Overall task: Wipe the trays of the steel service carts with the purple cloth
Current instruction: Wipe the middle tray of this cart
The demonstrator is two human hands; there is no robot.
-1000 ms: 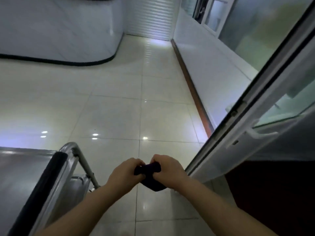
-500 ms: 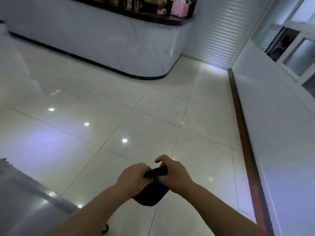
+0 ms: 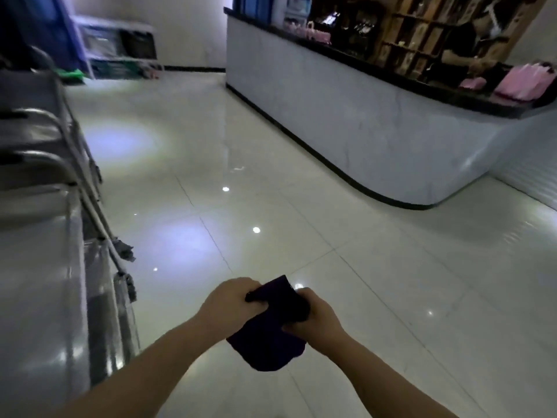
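Note:
A dark purple cloth (image 3: 271,336) hangs between both hands above the tiled floor, low in the middle of the view. My left hand (image 3: 229,303) grips its upper left edge with curled fingers. My right hand (image 3: 316,321) holds its right side, fingers folded around the fabric. The nearest steel service cart (image 3: 39,267) stands along the left edge with its flat top tray towards me. More steel carts (image 3: 33,140) line up behind it. Neither hand touches a cart.
A long white counter with a dark top (image 3: 361,116) curves across the right and back, carrying pink bags (image 3: 524,82). Shelving rises behind it. Glossy pale floor tiles (image 3: 271,191) spread between carts and counter. Blue and white fixtures (image 3: 114,46) stand at the far left.
The view has swung left, away from the door and wall, bringing the row of carts in on the left. Both hands have kept their hold, and the cloth has spread wider between them.

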